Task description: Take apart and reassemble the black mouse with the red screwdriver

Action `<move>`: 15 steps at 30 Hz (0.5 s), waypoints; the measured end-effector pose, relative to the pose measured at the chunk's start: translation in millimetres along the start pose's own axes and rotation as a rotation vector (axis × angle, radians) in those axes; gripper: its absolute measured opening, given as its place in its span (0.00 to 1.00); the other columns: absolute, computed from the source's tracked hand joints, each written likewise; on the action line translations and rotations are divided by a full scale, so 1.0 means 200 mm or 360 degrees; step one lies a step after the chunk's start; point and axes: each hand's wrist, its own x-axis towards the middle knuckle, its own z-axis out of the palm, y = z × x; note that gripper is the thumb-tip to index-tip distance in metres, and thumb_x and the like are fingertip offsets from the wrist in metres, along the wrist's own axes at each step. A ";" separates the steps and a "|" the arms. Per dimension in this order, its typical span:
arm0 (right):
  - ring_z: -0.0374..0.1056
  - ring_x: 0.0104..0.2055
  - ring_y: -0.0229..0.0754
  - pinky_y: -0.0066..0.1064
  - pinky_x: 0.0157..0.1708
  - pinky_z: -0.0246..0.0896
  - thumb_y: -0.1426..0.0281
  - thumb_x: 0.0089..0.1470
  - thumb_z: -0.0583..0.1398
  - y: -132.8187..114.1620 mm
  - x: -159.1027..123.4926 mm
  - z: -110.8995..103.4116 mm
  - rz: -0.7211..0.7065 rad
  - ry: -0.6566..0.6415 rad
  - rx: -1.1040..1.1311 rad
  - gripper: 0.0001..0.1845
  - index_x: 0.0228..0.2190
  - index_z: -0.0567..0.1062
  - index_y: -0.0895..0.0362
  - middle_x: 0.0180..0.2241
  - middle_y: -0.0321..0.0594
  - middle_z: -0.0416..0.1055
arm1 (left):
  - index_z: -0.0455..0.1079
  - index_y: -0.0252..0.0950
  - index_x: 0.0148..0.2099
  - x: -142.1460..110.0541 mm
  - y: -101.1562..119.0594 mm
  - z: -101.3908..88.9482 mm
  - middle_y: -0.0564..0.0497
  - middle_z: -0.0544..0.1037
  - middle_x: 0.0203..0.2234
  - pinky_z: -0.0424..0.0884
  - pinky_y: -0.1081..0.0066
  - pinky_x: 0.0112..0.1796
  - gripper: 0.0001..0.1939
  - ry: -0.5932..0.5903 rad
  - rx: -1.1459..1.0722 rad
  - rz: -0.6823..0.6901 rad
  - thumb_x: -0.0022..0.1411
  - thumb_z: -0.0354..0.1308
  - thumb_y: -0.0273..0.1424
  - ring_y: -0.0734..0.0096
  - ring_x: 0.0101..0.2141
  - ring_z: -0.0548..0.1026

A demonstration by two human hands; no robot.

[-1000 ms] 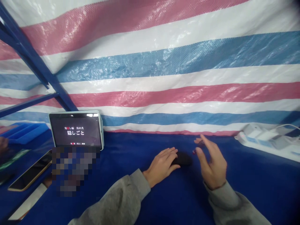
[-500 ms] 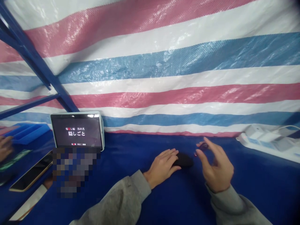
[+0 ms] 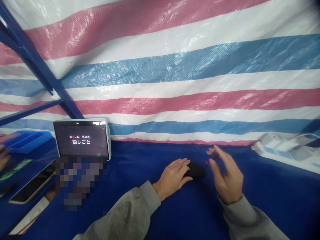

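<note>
A low, black, rounded object (image 3: 197, 170), shaped like a computer mouse, lies on the blue tabletop (image 3: 182, 216). My left hand (image 3: 173, 177) grips its left end, fingers over the far side and thumb along the near side. Just to the right, my right hand (image 3: 228, 176) is raised off the table. Between its thumb and fingers it pinches a small, dark purple, see-through piece (image 3: 213, 156). That piece is partly covered by the fingers and blurred, so its kind cannot be made out.
On the left a tablet (image 3: 82, 138) stands upright with Japanese text, a blurred-out patch before it. Beside it lie a phone (image 3: 33, 183) and a blue divided tray (image 3: 30, 141). Another person's hand (image 3: 3, 156) shows at the left edge. A white power strip (image 3: 267, 150) sits at right.
My right hand has shifted slightly left, toward the black object, with the purple piece still pinched and turned a little. My left hand stays in place.
</note>
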 end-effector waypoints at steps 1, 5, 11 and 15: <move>0.73 0.43 0.47 0.42 0.44 0.71 0.69 0.60 0.60 0.00 0.00 0.00 -0.0001 0.0034 -0.0060 0.22 0.56 0.71 0.54 0.41 0.46 0.76 | 0.69 0.34 0.49 0.00 0.00 0.00 0.45 0.74 0.56 0.66 0.62 0.62 0.14 -0.0001 -0.0002 0.0004 0.70 0.56 0.40 0.64 0.59 0.71; 0.73 0.41 0.46 0.41 0.44 0.71 0.70 0.55 0.65 0.01 -0.01 0.01 0.0028 0.0213 -0.0157 0.23 0.53 0.74 0.54 0.40 0.45 0.76 | 0.69 0.34 0.49 0.00 0.00 0.00 0.45 0.75 0.56 0.66 0.61 0.62 0.14 -0.0008 0.0002 -0.0015 0.70 0.56 0.40 0.64 0.58 0.71; 0.74 0.43 0.46 0.41 0.46 0.71 0.71 0.60 0.60 0.00 0.00 0.00 0.0003 0.0032 -0.0053 0.23 0.57 0.70 0.54 0.44 0.46 0.76 | 0.69 0.35 0.49 0.01 0.00 0.00 0.44 0.75 0.56 0.67 0.61 0.61 0.14 -0.0007 -0.0015 0.0000 0.70 0.56 0.40 0.63 0.58 0.72; 0.74 0.43 0.48 0.43 0.45 0.71 0.68 0.57 0.63 0.00 0.00 0.00 0.0051 0.0154 -0.0139 0.21 0.52 0.74 0.54 0.42 0.47 0.76 | 0.69 0.35 0.49 0.01 0.00 -0.01 0.44 0.74 0.56 0.66 0.61 0.62 0.13 -0.0043 0.0022 -0.0015 0.69 0.57 0.39 0.64 0.59 0.71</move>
